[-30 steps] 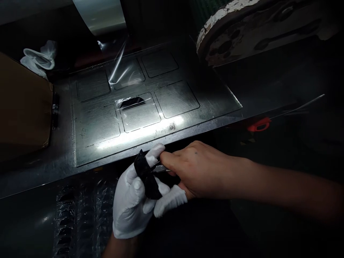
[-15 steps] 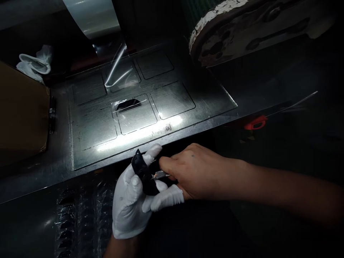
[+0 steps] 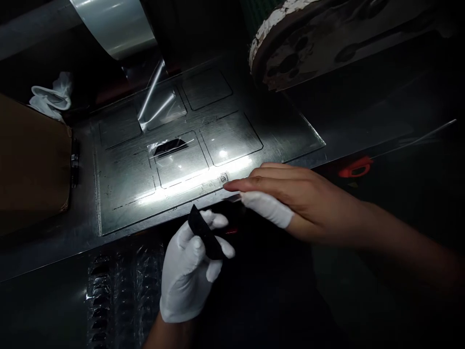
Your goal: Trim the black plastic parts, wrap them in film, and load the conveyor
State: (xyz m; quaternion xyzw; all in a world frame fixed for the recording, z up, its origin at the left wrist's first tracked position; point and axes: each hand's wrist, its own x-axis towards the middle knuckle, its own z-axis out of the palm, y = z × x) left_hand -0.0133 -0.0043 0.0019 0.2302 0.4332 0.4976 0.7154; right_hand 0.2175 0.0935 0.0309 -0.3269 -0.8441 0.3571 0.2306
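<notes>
My left hand (image 3: 187, 278), in a white glove, grips a curved black plastic-looking piece (image 3: 206, 235) between thumb and fingers, below the bench's front edge. Up and to the right of that piece is my right hand (image 3: 308, 201), bare except for a white cover on the thumb. Its thumb and forefinger pinch a small metal knife blade (image 3: 232, 198), which is apart from the black piece; its handle is hidden in the palm. A similar dark piece (image 3: 170, 147) lies on the bench plate (image 3: 232, 138) with clear film around it.
A film roll (image 3: 118, 26) hangs at the back, its strip reaching the plate. A cardboard box (image 3: 32, 160), black marker (image 3: 74, 162) and white cloth glove (image 3: 54, 97) are left. Plastic-wrapped rows of black pieces (image 3: 125, 295) lie below. Machinery (image 3: 308, 43) and a red handle (image 3: 356, 167) are right.
My right hand has moved up and right, taking the blade away from the black piece. The left hand, still holding that piece, has shifted slightly right. The view has shifted a little.
</notes>
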